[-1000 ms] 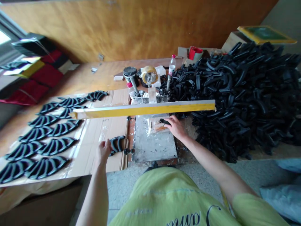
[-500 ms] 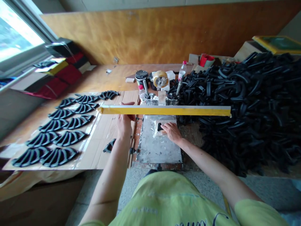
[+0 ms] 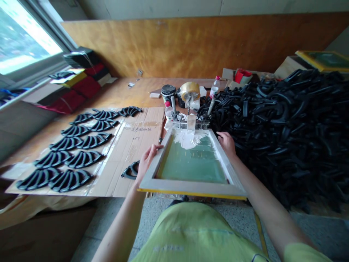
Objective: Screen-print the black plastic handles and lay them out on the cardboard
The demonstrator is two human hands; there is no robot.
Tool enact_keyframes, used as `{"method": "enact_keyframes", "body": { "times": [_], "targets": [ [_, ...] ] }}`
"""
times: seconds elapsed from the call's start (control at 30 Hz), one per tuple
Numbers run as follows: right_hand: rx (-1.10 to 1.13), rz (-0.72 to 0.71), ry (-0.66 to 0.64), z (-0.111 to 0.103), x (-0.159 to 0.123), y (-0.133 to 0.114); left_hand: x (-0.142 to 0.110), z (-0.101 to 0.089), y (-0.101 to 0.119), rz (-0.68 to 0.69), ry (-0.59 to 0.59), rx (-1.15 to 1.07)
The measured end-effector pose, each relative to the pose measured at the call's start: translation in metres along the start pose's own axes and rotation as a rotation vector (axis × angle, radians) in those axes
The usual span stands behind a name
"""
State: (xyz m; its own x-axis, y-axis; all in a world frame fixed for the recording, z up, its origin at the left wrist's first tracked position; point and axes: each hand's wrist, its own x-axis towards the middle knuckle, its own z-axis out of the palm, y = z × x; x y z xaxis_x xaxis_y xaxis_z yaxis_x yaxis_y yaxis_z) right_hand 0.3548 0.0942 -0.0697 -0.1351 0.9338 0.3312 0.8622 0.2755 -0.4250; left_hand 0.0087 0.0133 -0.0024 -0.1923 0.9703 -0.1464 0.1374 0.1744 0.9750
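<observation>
A screen-printing frame (image 3: 192, 187) with a pale wooden border, yellow front edge and green mesh lies over the bench press in front of me. White paste (image 3: 188, 141) is smeared on the far part of the mesh. My left hand (image 3: 147, 160) is closed on the frame's left side, fingertips on the border. My right hand (image 3: 227, 143) is beside the right border, fingers apart and stretched forward and inward; whether it touches the border is unclear. The metal plate and the small black part on it are hidden under the frame.
Fan-shaped black parts (image 3: 73, 180) lie in rows on cardboard (image 3: 109, 182) at left, with a single black piece (image 3: 131, 170) near my left wrist. A big heap of black parts (image 3: 286, 134) fills the right. Bottles (image 3: 215, 87), a tub (image 3: 168, 92) and a tape roll (image 3: 190, 91) stand behind.
The frame has swung from edge-on and raised down over the plate, with my left hand on its side. My right hand has left the small black part and moved to the frame's right side.
</observation>
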Motion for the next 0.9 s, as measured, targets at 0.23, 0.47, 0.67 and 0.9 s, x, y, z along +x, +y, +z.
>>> {"method": "enact_keyframes", "body": {
  "times": [0.23,0.47,0.67,0.9],
  "targets": [
    [-0.043,-0.259,-0.058,0.019,0.066,-0.072,-0.012,0.01,-0.09,-0.204,-0.075,-0.049],
    [-0.205,-0.33,-0.36,0.035,0.032,-0.09,-0.002,0.013,-0.124,-0.162,-0.108,0.017],
    [0.006,-0.682,-0.5,0.015,0.004,-0.075,-0.003,0.013,-0.126,-0.136,-0.091,0.024],
    [0.032,-0.519,-0.307,0.027,0.004,-0.077,-0.006,0.013,-0.115,-0.187,-0.083,-0.003]
  ]
}}
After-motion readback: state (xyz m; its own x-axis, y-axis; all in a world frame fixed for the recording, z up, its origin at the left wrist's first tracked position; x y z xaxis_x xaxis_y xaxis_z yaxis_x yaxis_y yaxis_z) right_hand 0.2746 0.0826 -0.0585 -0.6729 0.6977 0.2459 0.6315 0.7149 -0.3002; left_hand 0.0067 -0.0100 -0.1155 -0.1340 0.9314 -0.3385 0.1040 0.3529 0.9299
